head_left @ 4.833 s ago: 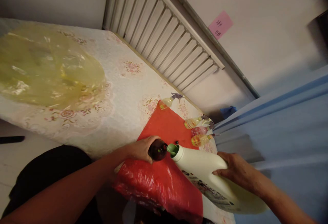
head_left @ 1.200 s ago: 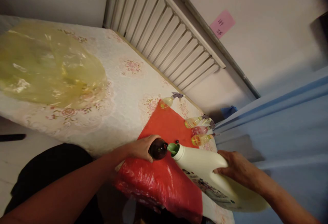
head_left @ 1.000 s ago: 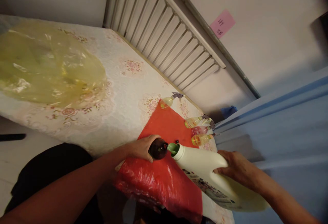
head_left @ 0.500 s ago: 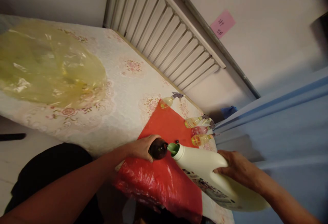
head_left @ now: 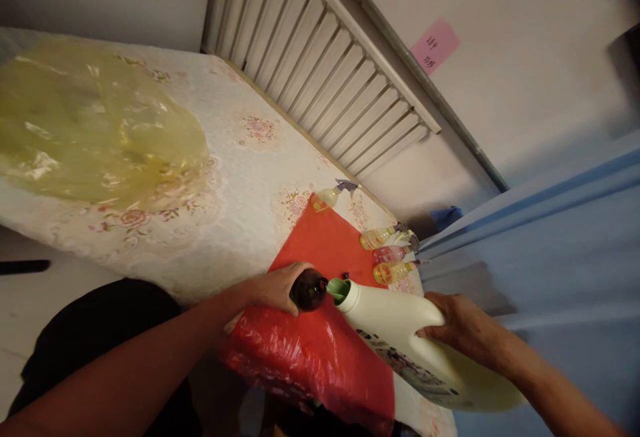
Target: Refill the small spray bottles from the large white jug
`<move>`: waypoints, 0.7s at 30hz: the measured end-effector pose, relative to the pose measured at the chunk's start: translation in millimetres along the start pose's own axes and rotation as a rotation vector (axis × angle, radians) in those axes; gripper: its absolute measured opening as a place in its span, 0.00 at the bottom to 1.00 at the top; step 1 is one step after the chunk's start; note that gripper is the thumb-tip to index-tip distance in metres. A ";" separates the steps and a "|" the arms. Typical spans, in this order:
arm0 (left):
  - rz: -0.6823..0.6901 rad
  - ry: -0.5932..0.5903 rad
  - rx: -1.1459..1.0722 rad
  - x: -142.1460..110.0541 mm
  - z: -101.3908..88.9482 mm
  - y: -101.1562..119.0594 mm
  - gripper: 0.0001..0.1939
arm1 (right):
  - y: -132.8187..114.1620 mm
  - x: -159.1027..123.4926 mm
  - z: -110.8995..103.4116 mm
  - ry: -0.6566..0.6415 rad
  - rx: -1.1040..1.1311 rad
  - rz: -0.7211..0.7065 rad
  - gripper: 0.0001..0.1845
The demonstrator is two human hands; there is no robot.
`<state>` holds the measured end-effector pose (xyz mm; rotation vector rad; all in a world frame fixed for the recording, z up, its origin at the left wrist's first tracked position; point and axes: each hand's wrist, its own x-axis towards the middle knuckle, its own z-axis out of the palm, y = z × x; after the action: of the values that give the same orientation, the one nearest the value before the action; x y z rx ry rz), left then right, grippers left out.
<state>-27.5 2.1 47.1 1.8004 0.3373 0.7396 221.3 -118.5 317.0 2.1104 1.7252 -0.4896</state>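
My left hand (head_left: 281,288) is closed round a dark brown bottle (head_left: 307,292), its mouth turned toward the right. My right hand (head_left: 457,324) grips a large pale-green jug (head_left: 400,314), which is tilted with its neck toward the bottle. A green spout (head_left: 339,289) in the jug's neck reaches to the bottle's mouth. Whether liquid is flowing there is too small to tell. Both containers are above a red sheet (head_left: 325,244) on the table. A small dark cap-like piece (head_left: 345,276) lies on the sheet just behind the spout.
A spray bottle (head_left: 326,198) stands at the sheet's far corner. Several more bottles (head_left: 393,272) with yellow or pink contents stand at the right. A big yellow plastic bag (head_left: 100,130) covers the left of the flowered tablecloth (head_left: 235,204). A radiator (head_left: 320,70) and a blue curtain (head_left: 565,270) border the table.
Both hands keep the same hold, with the spout still at the bottle's mouth. Compared with the earliest frame, the view has shifted slightly; the jug's back end sits a touch higher.
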 end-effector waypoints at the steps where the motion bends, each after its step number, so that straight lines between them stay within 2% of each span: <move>1: 0.000 -0.001 -0.002 0.1 -0.1 -0.2 0.42 | 0.5 0.3 0.2 -0.002 0.003 -0.004 0.11; 21: 0.005 -0.007 0.001 0.2 -0.2 -1.8 0.43 | -2.4 -1.1 -0.4 0.008 -0.031 0.018 0.11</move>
<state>-27.3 3.0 45.6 1.8045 0.3290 0.7367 218.7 -118.8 317.7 2.1068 1.7057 -0.4472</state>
